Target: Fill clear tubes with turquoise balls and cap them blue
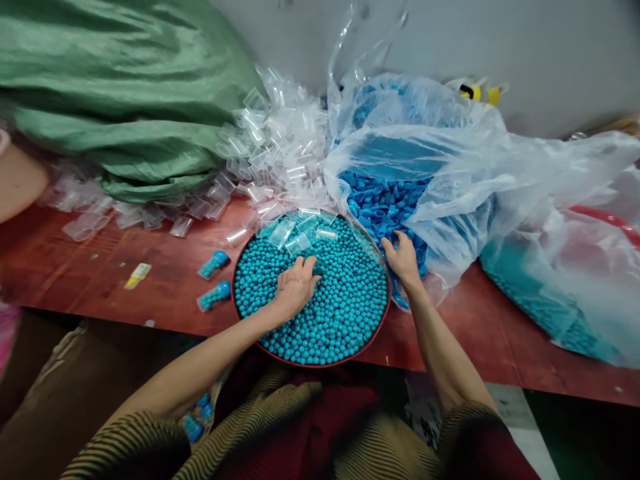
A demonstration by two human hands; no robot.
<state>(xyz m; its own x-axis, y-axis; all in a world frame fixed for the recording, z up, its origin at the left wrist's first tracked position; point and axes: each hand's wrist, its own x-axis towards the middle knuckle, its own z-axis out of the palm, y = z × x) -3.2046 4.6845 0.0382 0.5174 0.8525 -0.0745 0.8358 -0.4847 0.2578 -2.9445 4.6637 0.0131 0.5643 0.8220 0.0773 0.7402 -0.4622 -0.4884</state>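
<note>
A round red-rimmed tray (313, 365) full of small teal balls (330, 320) stands at the table's front edge. My left hand (297, 283) is over the balls, its fingers bent down; whether it holds anything is hidden. Several clear plastic tubes (299, 244) lie on the balls just beyond it. My right hand (401, 257) reaches to the blue plastic pieces (383, 203) at the mouth of an open clear bag (450, 200). Its thumb and forefinger are apart, and its other fingers are hard to make out.
Clear tubes (285, 147) are heaped behind the tray, beside a green sack (150, 100). Two filled tubes with blue caps (215, 264) lie left of the tray, near a small yellow-ended piece (137, 275). A bag of teal balls (555, 320) lies at the right on the red table (175, 310).
</note>
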